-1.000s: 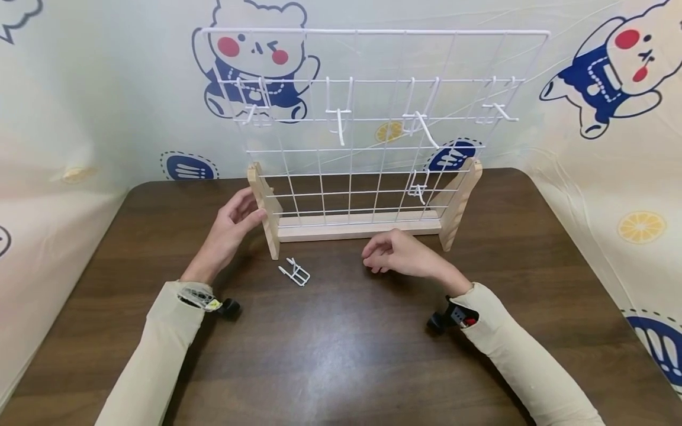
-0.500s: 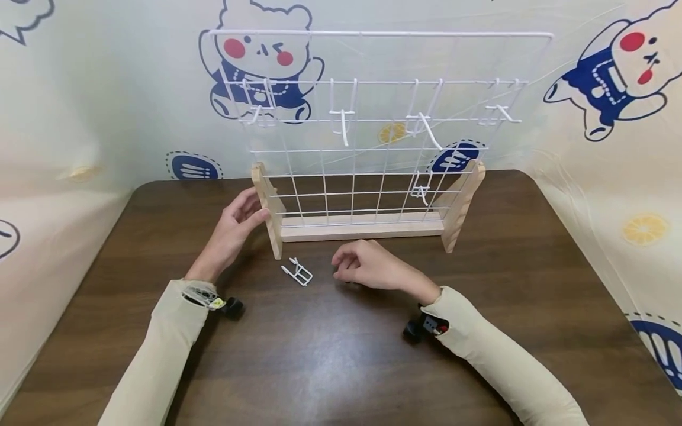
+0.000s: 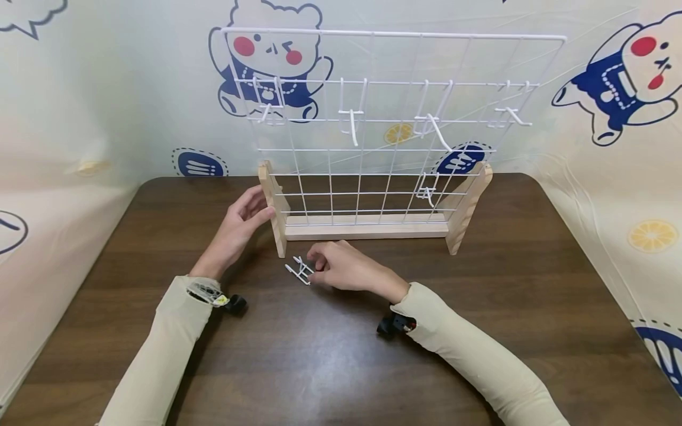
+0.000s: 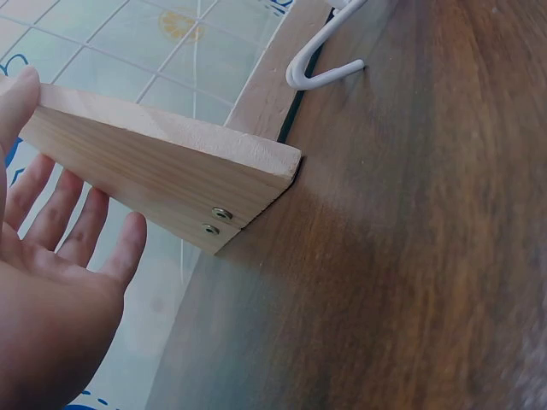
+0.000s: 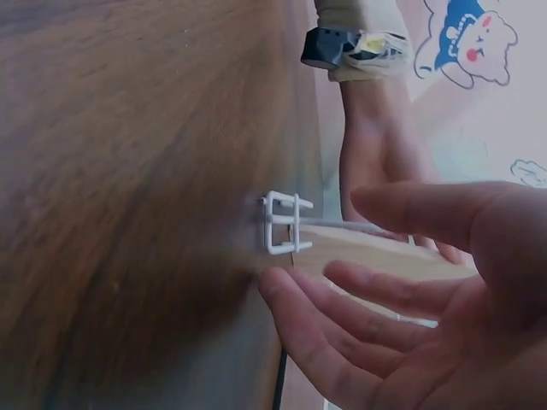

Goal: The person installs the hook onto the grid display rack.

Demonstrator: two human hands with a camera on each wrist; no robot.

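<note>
A white wire hook [image 3: 298,271] lies on the brown table, in front of the left end of a white wire grid rack with a wooden base [image 3: 367,232]. My left hand [image 3: 232,234] holds the rack's left wooden side panel [image 4: 162,175], thumb at the front edge and fingers at the back edge. My right hand [image 3: 348,267] is at the right end of the loose hook, its fingers partly covering it in the head view. In the right wrist view, the thumb and fingers stand apart on either side of the hook [image 5: 270,224], not closed on it.
Several white hooks hang along the upper grid, one of them a long-pronged hook [image 3: 438,131]. Another small hook [image 3: 426,192] hangs lower right. A right wooden side panel [image 3: 469,207] supports the other end. Behind the table [image 3: 533,266] hangs a printed cloth [image 3: 133,89].
My right hand has moved left along the table from in front of the rack's middle to the loose hook. The left hand stays at the side panel.
</note>
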